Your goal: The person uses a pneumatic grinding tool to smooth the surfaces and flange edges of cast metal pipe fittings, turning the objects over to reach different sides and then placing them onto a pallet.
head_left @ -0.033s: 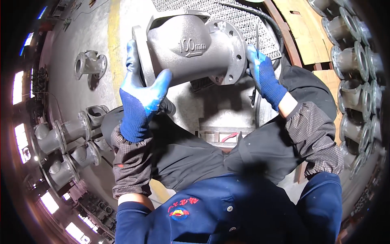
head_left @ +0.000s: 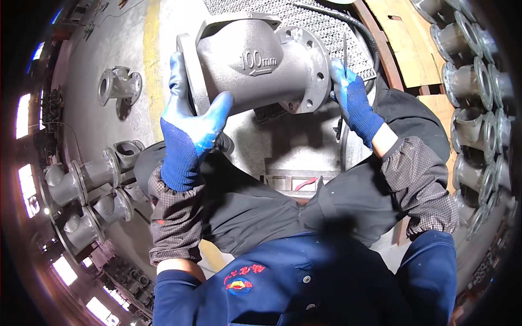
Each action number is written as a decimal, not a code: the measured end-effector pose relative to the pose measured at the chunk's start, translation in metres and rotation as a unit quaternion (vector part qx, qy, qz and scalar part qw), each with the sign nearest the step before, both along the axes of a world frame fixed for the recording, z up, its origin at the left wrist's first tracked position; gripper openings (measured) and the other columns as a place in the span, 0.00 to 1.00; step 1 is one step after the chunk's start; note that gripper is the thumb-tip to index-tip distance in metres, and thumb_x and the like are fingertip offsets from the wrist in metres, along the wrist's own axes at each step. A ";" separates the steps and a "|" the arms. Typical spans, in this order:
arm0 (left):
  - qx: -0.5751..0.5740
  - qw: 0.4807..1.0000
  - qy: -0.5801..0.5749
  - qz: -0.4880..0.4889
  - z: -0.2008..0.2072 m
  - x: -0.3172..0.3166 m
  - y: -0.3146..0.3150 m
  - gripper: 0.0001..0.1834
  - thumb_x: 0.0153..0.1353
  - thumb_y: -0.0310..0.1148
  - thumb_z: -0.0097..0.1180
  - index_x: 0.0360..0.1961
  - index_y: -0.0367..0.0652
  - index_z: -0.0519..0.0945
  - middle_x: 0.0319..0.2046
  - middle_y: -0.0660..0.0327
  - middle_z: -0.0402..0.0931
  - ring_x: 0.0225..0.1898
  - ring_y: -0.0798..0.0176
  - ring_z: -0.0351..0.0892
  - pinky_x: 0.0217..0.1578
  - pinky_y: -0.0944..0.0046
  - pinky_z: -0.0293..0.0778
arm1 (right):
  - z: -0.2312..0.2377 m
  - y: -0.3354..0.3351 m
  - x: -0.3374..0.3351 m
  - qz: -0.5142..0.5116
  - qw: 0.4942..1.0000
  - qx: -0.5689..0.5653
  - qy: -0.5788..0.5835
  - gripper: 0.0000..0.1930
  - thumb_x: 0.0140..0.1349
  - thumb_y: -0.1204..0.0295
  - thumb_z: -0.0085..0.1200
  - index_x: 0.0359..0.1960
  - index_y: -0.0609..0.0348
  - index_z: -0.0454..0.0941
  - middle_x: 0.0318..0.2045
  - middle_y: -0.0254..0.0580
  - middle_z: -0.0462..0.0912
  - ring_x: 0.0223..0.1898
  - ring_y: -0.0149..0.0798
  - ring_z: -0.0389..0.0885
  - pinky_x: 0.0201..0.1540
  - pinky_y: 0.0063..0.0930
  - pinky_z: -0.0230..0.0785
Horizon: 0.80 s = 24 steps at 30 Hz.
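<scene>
Between my two gloved hands is a grey cast-metal valve body (head_left: 239,70) with round flanges at its ends and raised marks on its side. My left hand (head_left: 193,122), in a blue coated glove, grips the left flange, its thumb along the lower side and its fingers behind the rim. On the far side, my right hand (head_left: 352,100) is closed against the rim of the right flange, where bolt holes show. The right fingertips are partly hidden behind that flange. The valve body is held roughly level, tilted slightly, above the floor in front of my knees.
Flanged castings (head_left: 472,79) are stacked along the right beside wooden boards (head_left: 405,41). Others lie in a cluster (head_left: 98,174) at the left, and a single casting (head_left: 119,86) stands on the floor. A patterned metal grate (head_left: 326,32) and black hose (head_left: 370,35) lie beyond.
</scene>
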<state>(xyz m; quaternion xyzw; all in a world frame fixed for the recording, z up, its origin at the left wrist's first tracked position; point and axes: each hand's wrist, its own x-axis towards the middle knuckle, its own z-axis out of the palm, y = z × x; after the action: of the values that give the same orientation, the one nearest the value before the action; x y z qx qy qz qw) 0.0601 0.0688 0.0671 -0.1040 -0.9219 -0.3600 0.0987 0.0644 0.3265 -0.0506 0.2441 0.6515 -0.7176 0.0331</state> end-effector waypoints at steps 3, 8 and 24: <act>-0.016 1.000 -0.015 0.014 0.007 0.004 0.007 0.46 0.45 0.35 0.63 0.62 0.26 0.55 0.58 0.38 0.61 0.61 0.53 0.62 0.58 0.63 0.59 | -0.003 0.006 -0.010 0.021 0.998 0.044 0.028 0.18 0.64 0.57 0.45 0.29 0.59 0.77 0.15 0.29 0.66 0.18 0.24 0.63 0.21 0.22 0.56; 0.026 1.000 0.001 -0.009 0.003 0.005 0.019 0.45 0.46 0.32 0.64 0.63 0.28 0.55 0.57 0.44 0.64 0.58 0.60 0.64 0.57 0.65 0.60 | 0.008 0.016 -0.036 0.070 0.966 0.222 0.111 0.20 0.55 0.57 0.57 0.38 0.64 0.78 0.24 0.39 0.80 0.25 0.29 0.75 0.31 0.23 0.69; 0.133 0.991 -0.004 0.018 -0.008 0.018 0.044 0.54 0.42 0.34 0.70 0.64 0.26 0.47 0.53 0.41 0.67 0.50 0.59 0.72 0.51 0.65 0.68 | 0.024 -0.007 -0.097 0.118 0.869 0.478 -0.048 0.27 0.48 0.49 0.50 0.39 0.62 0.79 0.37 0.58 0.80 0.41 0.54 0.78 0.44 0.39 0.69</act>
<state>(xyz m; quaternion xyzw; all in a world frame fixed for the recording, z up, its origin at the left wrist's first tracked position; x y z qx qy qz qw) 0.0781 0.1126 0.0593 -0.0724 -0.8678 -0.4780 0.1146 -0.0329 0.3190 -0.0265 0.1860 0.9364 -0.2963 0.0278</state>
